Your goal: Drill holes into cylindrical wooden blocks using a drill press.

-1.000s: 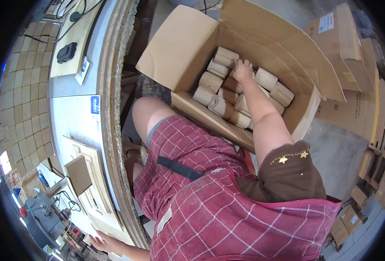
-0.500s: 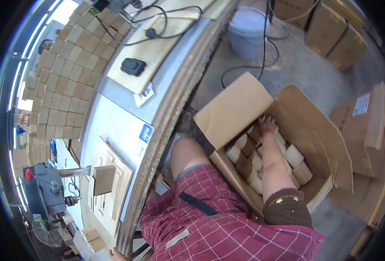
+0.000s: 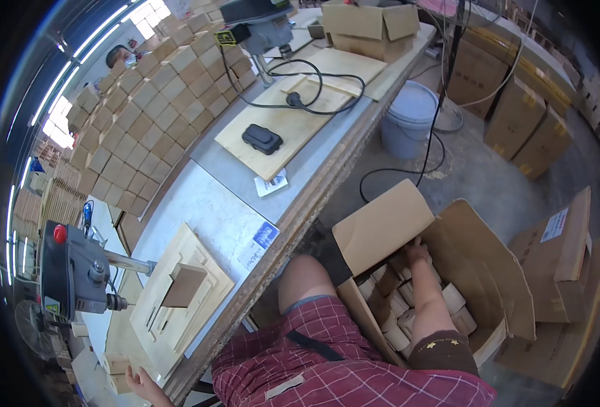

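My right hand (image 3: 416,254) reaches down into an open cardboard box (image 3: 480,247) at the far end, among pale wooden blocks (image 3: 453,297) packed inside. Its fingers are partly hidden by shade and the box flap, so I cannot make out a hold. Near the table's front edge at lower left, my left hand (image 3: 143,385) is open with fingers apart, beside a small wooden block (image 3: 115,363) and holding nothing. A flat wooden jig (image 3: 205,264) lies on the table, with a brown wooden piece (image 3: 183,286) standing on it.
A drill press (image 3: 76,271) stands left of the jig. Stacked wooden blocks (image 3: 147,122) rise behind the table (image 3: 208,186). A black case (image 3: 262,138) and a cable plug (image 3: 294,99) rest on a board. A lidded bucket (image 3: 410,122) and closed cartons (image 3: 551,251) stand on the floor.
The view has tilted up, so the scene sits lower and further right. My left hand has come further into view beside the block. My right hand stays in the box.
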Demonstrator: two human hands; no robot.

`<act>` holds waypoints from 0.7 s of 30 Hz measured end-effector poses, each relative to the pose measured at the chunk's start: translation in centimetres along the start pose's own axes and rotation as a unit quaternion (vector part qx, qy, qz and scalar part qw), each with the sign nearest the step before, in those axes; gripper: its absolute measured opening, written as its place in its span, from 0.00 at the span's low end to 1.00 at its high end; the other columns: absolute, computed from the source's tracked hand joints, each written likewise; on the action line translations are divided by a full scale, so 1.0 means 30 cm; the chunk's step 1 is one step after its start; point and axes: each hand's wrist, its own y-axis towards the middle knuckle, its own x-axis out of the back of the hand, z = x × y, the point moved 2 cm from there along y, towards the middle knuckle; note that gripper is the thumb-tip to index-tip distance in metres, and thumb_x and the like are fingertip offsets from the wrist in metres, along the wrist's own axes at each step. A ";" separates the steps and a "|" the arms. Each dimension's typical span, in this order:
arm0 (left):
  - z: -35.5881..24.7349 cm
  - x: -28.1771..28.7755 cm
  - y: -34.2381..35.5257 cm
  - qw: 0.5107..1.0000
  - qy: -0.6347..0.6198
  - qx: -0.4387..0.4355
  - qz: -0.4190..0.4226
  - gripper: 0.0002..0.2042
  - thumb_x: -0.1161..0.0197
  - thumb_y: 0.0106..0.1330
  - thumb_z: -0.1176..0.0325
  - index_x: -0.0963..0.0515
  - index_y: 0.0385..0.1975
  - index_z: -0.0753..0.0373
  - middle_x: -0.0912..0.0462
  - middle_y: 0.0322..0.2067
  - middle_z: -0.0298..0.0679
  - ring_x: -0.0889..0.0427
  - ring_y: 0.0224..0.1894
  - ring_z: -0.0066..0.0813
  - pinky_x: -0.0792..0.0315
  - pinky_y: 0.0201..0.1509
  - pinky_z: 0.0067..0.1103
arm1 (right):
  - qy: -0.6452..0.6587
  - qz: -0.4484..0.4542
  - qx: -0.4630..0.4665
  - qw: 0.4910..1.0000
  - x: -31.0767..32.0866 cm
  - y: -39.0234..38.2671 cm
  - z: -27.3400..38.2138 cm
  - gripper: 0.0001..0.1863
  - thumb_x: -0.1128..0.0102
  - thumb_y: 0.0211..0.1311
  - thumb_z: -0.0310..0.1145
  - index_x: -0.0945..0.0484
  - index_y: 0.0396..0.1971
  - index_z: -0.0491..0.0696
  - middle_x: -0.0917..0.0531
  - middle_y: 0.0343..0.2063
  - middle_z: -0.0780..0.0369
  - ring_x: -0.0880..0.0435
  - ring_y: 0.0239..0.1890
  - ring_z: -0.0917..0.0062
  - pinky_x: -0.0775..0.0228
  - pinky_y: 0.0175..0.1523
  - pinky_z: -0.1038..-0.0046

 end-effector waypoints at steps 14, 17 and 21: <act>-0.188 -0.009 -0.098 0.999 -0.044 -0.006 -0.015 0.18 0.45 0.61 0.71 0.34 0.53 0.58 0.33 0.53 0.35 0.33 0.50 0.32 0.41 0.54 0.29 | 0.181 -0.171 -0.034 0.968 -0.064 -0.240 -0.048 0.21 0.46 0.53 0.34 0.30 0.49 0.59 0.38 0.53 0.52 0.28 0.46 0.57 0.32 0.48 0.63; -0.207 -0.032 -0.080 0.997 -0.076 -0.013 -0.013 0.18 0.45 0.61 0.73 0.34 0.52 0.60 0.33 0.54 0.36 0.32 0.49 0.31 0.40 0.53 0.28 | 0.343 -0.234 -0.130 0.900 -0.026 -0.265 -0.149 0.17 0.38 0.47 0.36 0.25 0.40 0.55 0.33 0.46 0.50 0.27 0.42 0.55 0.32 0.48 0.62; -0.293 -0.099 -0.093 0.979 -0.188 -0.079 0.002 0.18 0.46 0.60 0.76 0.34 0.51 0.64 0.34 0.54 0.39 0.31 0.49 0.29 0.38 0.53 0.23 | 0.494 -0.275 -0.050 0.823 0.129 -0.365 -0.243 0.20 0.31 0.41 0.39 0.27 0.34 0.48 0.27 0.33 0.53 0.26 0.37 0.63 0.35 0.47 0.65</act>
